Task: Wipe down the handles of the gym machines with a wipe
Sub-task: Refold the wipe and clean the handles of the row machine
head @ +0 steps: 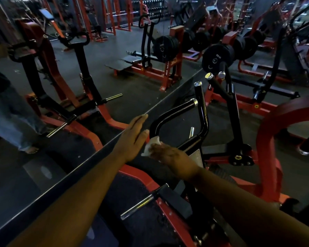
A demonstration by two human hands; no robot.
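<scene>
A small crumpled white wipe (pixel 151 146) is pressed against the lower left bend of a glossy black tubular steel handle (pixel 168 116). The handle forms a bent loop whose two chrome-capped ends rise up and away, one slanting, one nearly upright.

Little is showing as readable text. A black weight plate (pixel 215 58) at far right is carrying small pale marks, mirrored, possibly numbers, too small to read. A red frame leg (pixel 169 71) behind the mirror (pixel 114 97) is bearing dark letters, reversed and blurred. A white label (pixel 196 156) on the near machine is showing no legible print.
</scene>
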